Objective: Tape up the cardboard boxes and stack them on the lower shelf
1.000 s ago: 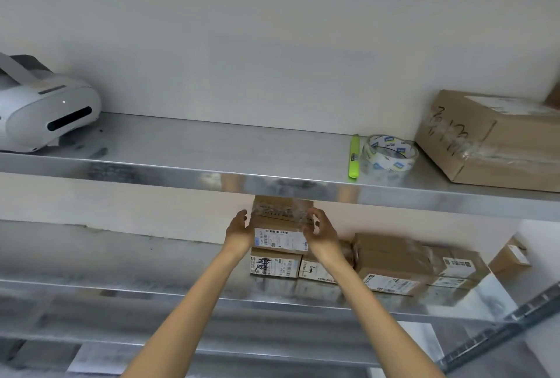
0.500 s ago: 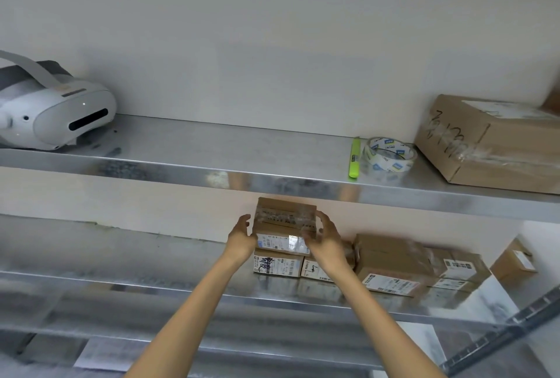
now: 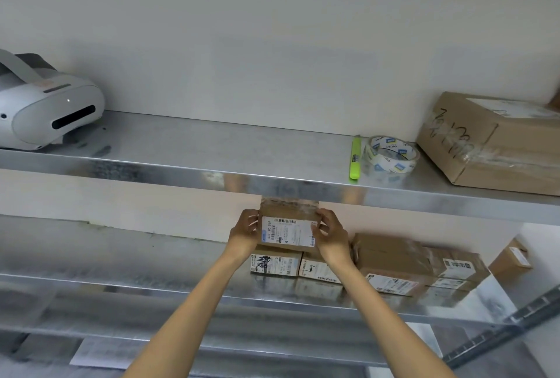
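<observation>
The small box, gripped at its sides by the curled fingers of the left hand and right hand over two boxes on the lower shelf, is best set down level and centred across both before being released.

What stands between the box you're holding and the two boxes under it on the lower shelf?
Nothing visible. The left hand and right hand grip the small box directly over the scribbled-label box and its neighbour on the lower shelf.

box top behind shelf, label seemingly blurred
</observation>
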Tool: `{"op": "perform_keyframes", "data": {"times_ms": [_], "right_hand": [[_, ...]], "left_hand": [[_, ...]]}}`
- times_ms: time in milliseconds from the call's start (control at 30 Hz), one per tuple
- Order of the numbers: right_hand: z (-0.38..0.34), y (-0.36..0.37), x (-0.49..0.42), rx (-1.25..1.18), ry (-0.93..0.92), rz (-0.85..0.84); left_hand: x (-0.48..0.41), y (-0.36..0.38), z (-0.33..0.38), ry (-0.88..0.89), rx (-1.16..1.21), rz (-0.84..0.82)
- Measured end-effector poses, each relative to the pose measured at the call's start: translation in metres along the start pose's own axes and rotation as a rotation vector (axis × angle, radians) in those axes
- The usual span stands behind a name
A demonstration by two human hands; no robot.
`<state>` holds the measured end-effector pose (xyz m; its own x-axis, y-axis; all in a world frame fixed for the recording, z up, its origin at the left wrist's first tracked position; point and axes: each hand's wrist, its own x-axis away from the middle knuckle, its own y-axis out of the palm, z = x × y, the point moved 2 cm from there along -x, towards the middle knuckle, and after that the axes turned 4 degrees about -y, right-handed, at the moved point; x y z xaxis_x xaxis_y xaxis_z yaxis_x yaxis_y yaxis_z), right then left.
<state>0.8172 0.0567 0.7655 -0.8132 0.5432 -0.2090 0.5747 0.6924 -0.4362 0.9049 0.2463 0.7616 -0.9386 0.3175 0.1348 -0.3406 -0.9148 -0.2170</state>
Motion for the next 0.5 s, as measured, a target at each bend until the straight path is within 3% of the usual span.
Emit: {"op": "perform_keyframes", "data": {"times_ms": [233, 500], "right_hand": [[0.01, 0.005, 0.002, -0.051, 0.036, -0.094], [0.012, 0.011, 0.008, -0.099, 0.073, -0.009]], "left_hand": [[-0.008, -0.002, -0.01, 0.01, -0.127, -0.092], [-0.015, -0.005, -0.022, -0.089, -0.093, -0.032]]}}
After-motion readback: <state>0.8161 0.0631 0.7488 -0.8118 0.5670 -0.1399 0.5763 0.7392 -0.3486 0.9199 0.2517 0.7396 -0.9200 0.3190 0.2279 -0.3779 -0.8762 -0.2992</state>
